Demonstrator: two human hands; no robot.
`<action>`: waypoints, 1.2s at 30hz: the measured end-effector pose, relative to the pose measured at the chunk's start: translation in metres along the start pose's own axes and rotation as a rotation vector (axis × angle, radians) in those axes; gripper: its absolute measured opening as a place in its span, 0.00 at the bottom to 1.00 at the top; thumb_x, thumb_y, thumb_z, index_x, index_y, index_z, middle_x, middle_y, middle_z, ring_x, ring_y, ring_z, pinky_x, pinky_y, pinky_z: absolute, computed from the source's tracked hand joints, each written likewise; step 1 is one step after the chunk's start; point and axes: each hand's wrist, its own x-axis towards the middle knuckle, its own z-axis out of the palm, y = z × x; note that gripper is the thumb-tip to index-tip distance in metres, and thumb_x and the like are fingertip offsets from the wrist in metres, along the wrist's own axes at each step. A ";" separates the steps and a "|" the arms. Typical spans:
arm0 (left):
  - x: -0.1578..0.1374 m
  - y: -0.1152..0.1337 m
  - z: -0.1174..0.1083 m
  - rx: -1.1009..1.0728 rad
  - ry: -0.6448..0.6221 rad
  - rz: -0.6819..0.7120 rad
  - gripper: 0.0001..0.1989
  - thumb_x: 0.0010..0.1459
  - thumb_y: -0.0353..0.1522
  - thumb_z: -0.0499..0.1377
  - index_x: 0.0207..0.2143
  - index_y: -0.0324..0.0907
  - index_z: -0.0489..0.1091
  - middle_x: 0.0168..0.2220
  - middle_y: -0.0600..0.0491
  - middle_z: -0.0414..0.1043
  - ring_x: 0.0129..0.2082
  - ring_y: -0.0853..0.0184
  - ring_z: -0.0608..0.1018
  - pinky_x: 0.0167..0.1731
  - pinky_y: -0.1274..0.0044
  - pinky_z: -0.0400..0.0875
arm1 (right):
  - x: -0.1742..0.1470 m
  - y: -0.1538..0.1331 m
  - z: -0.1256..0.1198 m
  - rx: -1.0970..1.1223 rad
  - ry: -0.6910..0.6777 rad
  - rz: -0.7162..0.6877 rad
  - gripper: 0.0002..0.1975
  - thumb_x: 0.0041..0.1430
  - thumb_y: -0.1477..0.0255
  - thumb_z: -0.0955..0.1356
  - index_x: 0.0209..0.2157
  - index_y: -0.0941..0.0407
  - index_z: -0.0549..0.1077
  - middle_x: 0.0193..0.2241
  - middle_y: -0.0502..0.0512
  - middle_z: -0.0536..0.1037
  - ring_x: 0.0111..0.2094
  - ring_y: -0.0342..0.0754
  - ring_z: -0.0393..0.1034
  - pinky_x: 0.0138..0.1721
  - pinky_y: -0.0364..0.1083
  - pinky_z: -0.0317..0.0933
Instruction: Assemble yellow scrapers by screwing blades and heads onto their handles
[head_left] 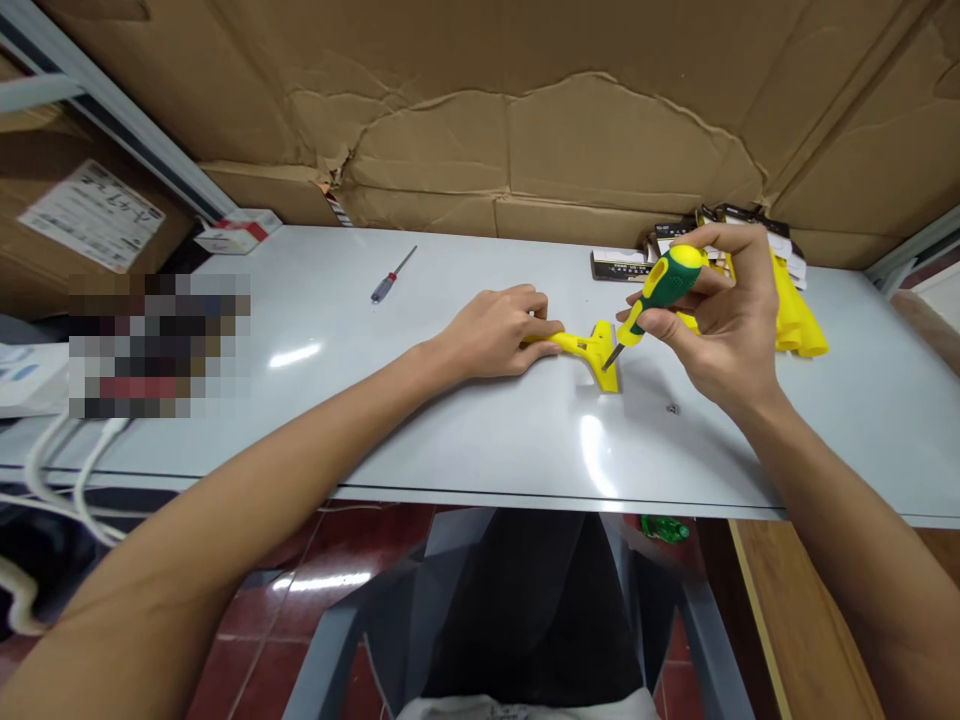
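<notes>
My left hand (504, 332) is closed around the handle of a yellow plastic scraper (602, 358), which lies on the pale table with its wide head pointing right. In my right hand (731, 320) is a green and yellow screwdriver (670, 278), tilted, its grip held between thumb and fingers. The screwdriver's tip meets the scraper's head or sits just over it; whether it is in a screw I cannot tell. A few tiny metal pieces, perhaps screws (673, 408), lie on the table to the right of the scraper.
A second, smaller screwdriver (393, 277) lies toward the back left. Behind my right hand are more yellow plastic parts (799, 310) and several small black-and-white boxes (621, 266). Cardboard (540, 140) stands along the back. A red-and-white box (238, 232) and white cables (90, 480) are at left.
</notes>
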 end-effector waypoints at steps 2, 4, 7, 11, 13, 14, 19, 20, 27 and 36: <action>0.000 0.003 -0.001 -0.004 -0.003 -0.020 0.16 0.77 0.43 0.59 0.54 0.51 0.86 0.45 0.47 0.81 0.45 0.59 0.80 0.33 0.72 0.58 | -0.002 -0.002 0.002 -0.068 0.012 -0.003 0.26 0.61 0.51 0.82 0.51 0.42 0.70 0.38 0.49 0.81 0.36 0.54 0.81 0.36 0.58 0.85; 0.000 0.005 -0.001 -0.008 0.000 -0.031 0.16 0.77 0.43 0.59 0.53 0.50 0.86 0.45 0.47 0.82 0.45 0.59 0.80 0.33 0.72 0.58 | -0.005 -0.002 0.004 -0.100 0.037 -0.014 0.25 0.64 0.52 0.81 0.53 0.42 0.70 0.37 0.49 0.81 0.36 0.54 0.81 0.35 0.59 0.84; 0.000 0.005 0.001 0.012 0.005 -0.026 0.16 0.77 0.43 0.59 0.52 0.50 0.86 0.44 0.48 0.81 0.45 0.59 0.80 0.32 0.71 0.58 | -0.006 0.004 0.005 -0.091 0.050 -0.028 0.25 0.65 0.52 0.80 0.55 0.43 0.70 0.38 0.49 0.82 0.35 0.54 0.82 0.34 0.57 0.84; 0.000 0.001 0.003 0.024 0.012 0.006 0.17 0.78 0.44 0.58 0.53 0.49 0.85 0.44 0.48 0.81 0.45 0.59 0.80 0.32 0.70 0.59 | -0.002 0.010 -0.001 -0.007 -0.017 -0.007 0.28 0.63 0.49 0.81 0.56 0.42 0.71 0.40 0.50 0.83 0.39 0.55 0.85 0.41 0.59 0.87; 0.000 -0.001 0.004 0.025 0.017 0.026 0.18 0.79 0.44 0.57 0.53 0.49 0.85 0.45 0.48 0.81 0.45 0.60 0.80 0.32 0.70 0.59 | 0.001 0.010 -0.004 0.046 -0.050 0.019 0.29 0.61 0.47 0.81 0.55 0.42 0.72 0.41 0.50 0.84 0.40 0.55 0.86 0.44 0.60 0.88; 0.000 -0.002 0.004 0.026 0.020 0.034 0.19 0.79 0.45 0.56 0.54 0.49 0.85 0.45 0.47 0.81 0.45 0.60 0.80 0.32 0.70 0.59 | 0.002 0.010 -0.005 0.068 -0.064 0.036 0.29 0.61 0.47 0.81 0.55 0.42 0.72 0.41 0.50 0.84 0.41 0.56 0.86 0.45 0.61 0.88; 0.000 -0.001 0.003 0.019 0.019 0.019 0.19 0.79 0.45 0.56 0.55 0.49 0.85 0.45 0.47 0.82 0.45 0.59 0.80 0.33 0.71 0.58 | 0.002 0.008 -0.004 0.055 -0.019 0.046 0.29 0.60 0.48 0.82 0.53 0.42 0.71 0.37 0.47 0.82 0.37 0.53 0.84 0.42 0.57 0.88; 0.000 0.001 0.003 0.022 0.018 0.007 0.19 0.79 0.45 0.56 0.54 0.50 0.85 0.44 0.47 0.82 0.45 0.59 0.79 0.32 0.71 0.57 | 0.001 0.008 -0.003 0.022 0.004 0.033 0.28 0.61 0.49 0.82 0.53 0.43 0.70 0.37 0.47 0.82 0.36 0.52 0.83 0.39 0.56 0.87; 0.000 0.008 0.005 0.035 0.030 -0.032 0.19 0.79 0.46 0.57 0.51 0.50 0.86 0.43 0.47 0.81 0.44 0.59 0.79 0.30 0.71 0.55 | -0.007 0.013 0.003 -0.124 0.088 -0.020 0.26 0.67 0.48 0.78 0.57 0.42 0.70 0.38 0.51 0.81 0.36 0.54 0.82 0.29 0.52 0.79; 0.000 0.001 0.004 0.045 0.017 0.021 0.18 0.79 0.44 0.57 0.52 0.48 0.85 0.44 0.47 0.81 0.43 0.60 0.80 0.32 0.71 0.58 | -0.008 -0.001 0.006 -0.107 0.109 -0.096 0.24 0.72 0.51 0.75 0.63 0.38 0.71 0.44 0.54 0.83 0.45 0.58 0.85 0.36 0.56 0.82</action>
